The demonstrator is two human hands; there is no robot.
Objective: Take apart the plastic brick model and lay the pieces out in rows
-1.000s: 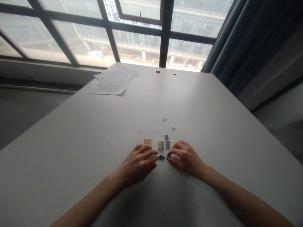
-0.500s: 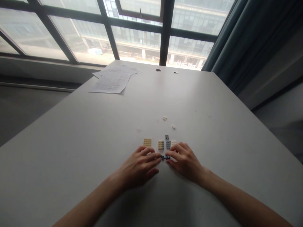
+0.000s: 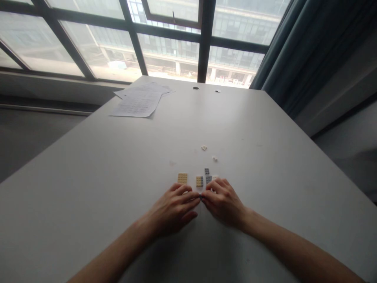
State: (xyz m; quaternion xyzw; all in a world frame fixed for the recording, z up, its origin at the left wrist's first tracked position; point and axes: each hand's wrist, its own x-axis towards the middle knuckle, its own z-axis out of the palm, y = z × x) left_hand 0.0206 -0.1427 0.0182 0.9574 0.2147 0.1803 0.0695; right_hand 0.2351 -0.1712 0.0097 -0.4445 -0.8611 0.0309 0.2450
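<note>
My left hand (image 3: 173, 208) and my right hand (image 3: 222, 202) rest on the white table (image 3: 118, 177) with fingertips meeting. Between them they pinch small dark brick pieces (image 3: 200, 196), now almost hidden by the fingers. Just beyond the fingers lie a tan plate (image 3: 182, 178), a tan and grey plate (image 3: 199, 181) and a grey plate (image 3: 207, 176). A pale plate beside the right hand's knuckles is mostly covered.
Two tiny white pieces (image 3: 204, 148) (image 3: 215, 158) lie farther out on the table. Printed paper sheets (image 3: 138, 102) sit at the far left corner by the window. Two small holes (image 3: 196, 88) mark the table's far edge. A dark curtain (image 3: 294, 51) hangs at the right.
Both hands have closed in toward each other. The two dark pieces, apart one second ago, are now pressed together between the fingertips and nearly hidden.
</note>
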